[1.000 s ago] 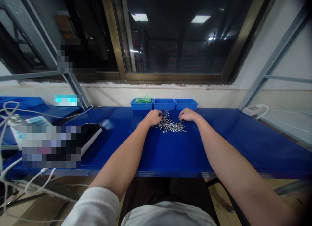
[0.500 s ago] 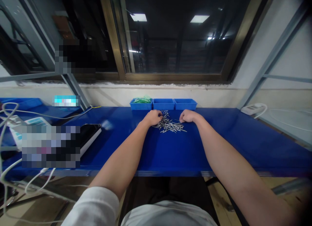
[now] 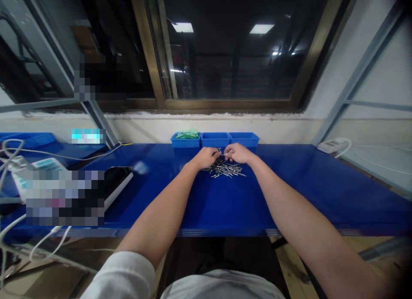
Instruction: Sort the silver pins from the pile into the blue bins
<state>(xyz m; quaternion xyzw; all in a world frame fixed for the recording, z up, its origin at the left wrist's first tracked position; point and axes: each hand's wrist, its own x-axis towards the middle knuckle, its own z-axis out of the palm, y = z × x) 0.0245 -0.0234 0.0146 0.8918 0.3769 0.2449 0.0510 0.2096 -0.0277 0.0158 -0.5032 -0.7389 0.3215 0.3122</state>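
A heap of small silvery metal pins lies on the blue table, in front of three small blue bins. My left hand and my right hand are raised just over the far side of the heap. Their fingertips meet between them, both pinched closed. What the fingers pinch is too small to make out. The left bin holds green pieces. The middle bin and right bin show no contents from here.
A black and white device lies on the table at the left, among white cables. A white power strip sits at the far right. A window and metal frame posts stand behind the table.
My right hand has moved left and lifted off the table's right side of the heap. Both hands now meet fingertip to fingertip above the pins.
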